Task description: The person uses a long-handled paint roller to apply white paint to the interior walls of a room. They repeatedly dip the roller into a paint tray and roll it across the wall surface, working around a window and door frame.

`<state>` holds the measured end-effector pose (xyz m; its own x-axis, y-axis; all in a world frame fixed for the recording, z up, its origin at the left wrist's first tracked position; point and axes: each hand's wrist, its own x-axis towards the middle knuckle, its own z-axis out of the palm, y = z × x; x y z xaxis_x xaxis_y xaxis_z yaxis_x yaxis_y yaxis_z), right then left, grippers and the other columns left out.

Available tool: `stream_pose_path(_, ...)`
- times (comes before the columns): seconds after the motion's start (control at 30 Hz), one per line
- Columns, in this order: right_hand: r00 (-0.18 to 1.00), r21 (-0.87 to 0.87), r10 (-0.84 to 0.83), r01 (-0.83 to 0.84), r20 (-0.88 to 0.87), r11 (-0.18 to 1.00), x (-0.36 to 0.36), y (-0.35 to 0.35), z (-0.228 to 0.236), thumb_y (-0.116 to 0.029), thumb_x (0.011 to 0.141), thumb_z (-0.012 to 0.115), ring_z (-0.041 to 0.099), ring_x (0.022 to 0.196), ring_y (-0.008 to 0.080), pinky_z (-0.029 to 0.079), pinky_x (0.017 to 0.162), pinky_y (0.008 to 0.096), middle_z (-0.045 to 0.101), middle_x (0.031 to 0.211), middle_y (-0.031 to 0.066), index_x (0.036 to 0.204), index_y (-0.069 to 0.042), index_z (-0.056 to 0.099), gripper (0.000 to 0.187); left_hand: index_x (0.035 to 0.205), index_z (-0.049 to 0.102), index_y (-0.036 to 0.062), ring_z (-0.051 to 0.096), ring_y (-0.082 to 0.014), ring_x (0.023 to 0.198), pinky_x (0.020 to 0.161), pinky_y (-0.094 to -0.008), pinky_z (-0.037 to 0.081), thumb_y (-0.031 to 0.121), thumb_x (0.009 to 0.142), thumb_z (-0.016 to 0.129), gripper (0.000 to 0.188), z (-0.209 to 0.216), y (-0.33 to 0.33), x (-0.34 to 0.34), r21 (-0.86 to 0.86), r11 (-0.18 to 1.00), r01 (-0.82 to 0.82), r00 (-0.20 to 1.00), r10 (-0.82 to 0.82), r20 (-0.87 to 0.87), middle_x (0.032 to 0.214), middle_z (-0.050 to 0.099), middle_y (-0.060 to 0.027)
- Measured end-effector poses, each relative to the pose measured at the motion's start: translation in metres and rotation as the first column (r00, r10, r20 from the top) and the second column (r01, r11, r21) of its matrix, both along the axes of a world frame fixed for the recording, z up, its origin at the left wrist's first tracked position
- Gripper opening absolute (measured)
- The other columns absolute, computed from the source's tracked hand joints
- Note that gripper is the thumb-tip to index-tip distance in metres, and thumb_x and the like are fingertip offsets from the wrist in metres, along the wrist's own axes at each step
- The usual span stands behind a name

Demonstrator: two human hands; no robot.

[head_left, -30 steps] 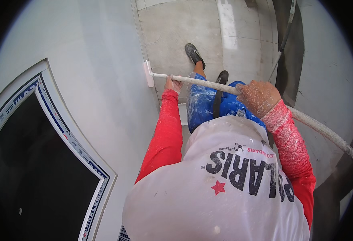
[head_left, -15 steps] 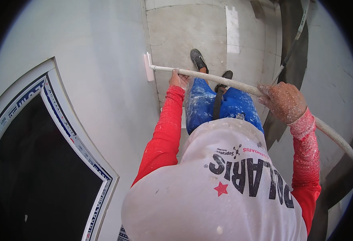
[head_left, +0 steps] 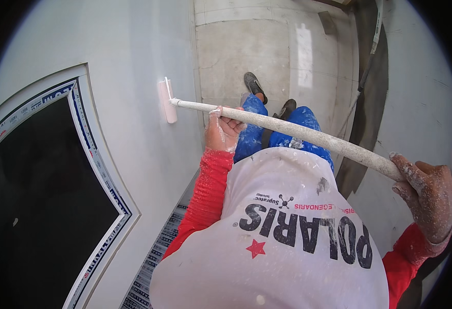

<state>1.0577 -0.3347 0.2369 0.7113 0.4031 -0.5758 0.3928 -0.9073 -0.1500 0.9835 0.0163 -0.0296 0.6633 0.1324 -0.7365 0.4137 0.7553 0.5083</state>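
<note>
A person's left hand (head_left: 224,132) is half open, fingers loosely curled, the long, paint-flecked extension pole (head_left: 313,138) lying across it by the thumb. The right hand (head_left: 427,194) has a closed grip around the pole, well to the right of the left grip. Just beyond and left of the left grip, the paint roller (head_left: 167,102), its sleeve pale pink-white, appears to rest against the pale wall (head_left: 133,110). Farther left is a white frame (head_left: 101,152) with printed protective film. The work seems under way: a greyer, glossier band by the roller might be fresh coating, but how much wall is covered or left cannot be told.
</note>
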Motion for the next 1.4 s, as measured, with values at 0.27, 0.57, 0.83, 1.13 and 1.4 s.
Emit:
stream_pose_path(0.27, 0.981, -0.092, 0.047, -0.065, -0.188, 0.994, 0.018, 0.073, -0.126, -0.032, 0.09, 0.061, 0.066, 0.063, 0.023, 0.054, 0.057, 0.0346, 0.068, 0.075, 0.0084, 0.108, -0.012, 0.066, 0.027, 0.095, 0.05, 0.0076, 0.062, -0.026, 0.079, 0.069, -0.043, 0.053, 0.04, 0.094, 0.045, 0.032, -0.188, 0.038, 0.017, 0.115, 0.992, -0.052, 0.955, 0.083, -0.285, 0.087, 0.062, -0.0133)
stream_pose_path(0.57, 0.922, -0.238, -0.115, 0.026, -0.369, 0.971, 0.062, 0.147, -0.177, -0.031, 0.09, 0.061, 0.069, 0.074, 0.0274, 0.057, 0.066, 0.038, 0.068, 0.078, 0.0115, 0.102, -0.009, 0.068, 0.026, 0.095, 0.049, 0.0076, 0.062, -0.0271, 0.074, 0.066, -0.0438, 0.054, 0.037, 0.095, 0.045, 0.03, -0.288, 0.044, 0.041, -0.077, 0.996, 0.035, 0.882, -0.067, -0.467, 0.085, 0.061, -0.0138)
stream_pose_path(0.83, 0.941, -0.28, -0.122, 0.03, -0.316, 0.959, 0.098, 0.153, -0.157, -0.03, 0.092, 0.057, 0.066, 0.069, 0.0283, 0.054, 0.066, 0.0399, 0.065, 0.071, 0.0111, 0.108, -0.012, 0.065, 0.026, 0.098, 0.046, 0.0068, 0.062, -0.027, 0.082, 0.071, -0.0412, 0.054, 0.033, 0.095, 0.046, 0.026, -0.263, 0.048, 0.104, -0.112, 0.991, 0.075, 0.909, -0.114, -0.4, 0.093, 0.063, -0.0153)
stream_pose_path(1.13, 0.991, -0.026, -0.086, 0.083, -0.108, 0.996, 0.096, 0.069, 0.035, -0.013, 0.077, 0.072, 0.067, 0.066, 0.0259, 0.051, 0.059, 0.0354, 0.067, 0.075, 0.0144, 0.112, -0.004, 0.066, 0.036, 0.099, 0.05, 0.0039, 0.064, -0.0284, 0.087, 0.073, -0.0405, 0.055, 0.033, 0.094, 0.049, 0.03, -0.028, 0.014, 0.102, -0.199, 0.977, 0.072, 0.979, -0.107, -0.172, 0.097, 0.063, -0.02)
stream_pose_path(1.4, 0.953, 0.03, -0.295, 0.298, -0.068, 0.954, 0.072, 0.017, 0.062, -0.008, 0.073, 0.074, 0.063, 0.064, 0.0253, 0.048, 0.059, 0.0358, 0.066, 0.074, 0.0135, 0.113, -0.008, 0.066, 0.041, 0.103, 0.053, 0.0006, 0.066, -0.0319, 0.095, 0.074, -0.0389, 0.057, 0.033, 0.096, 0.047, 0.033, 0.033, 0.011, 0.092, -0.127, 0.964, 0.231, 0.97, -0.218, 0.112, 0.102, 0.064, -0.0248)
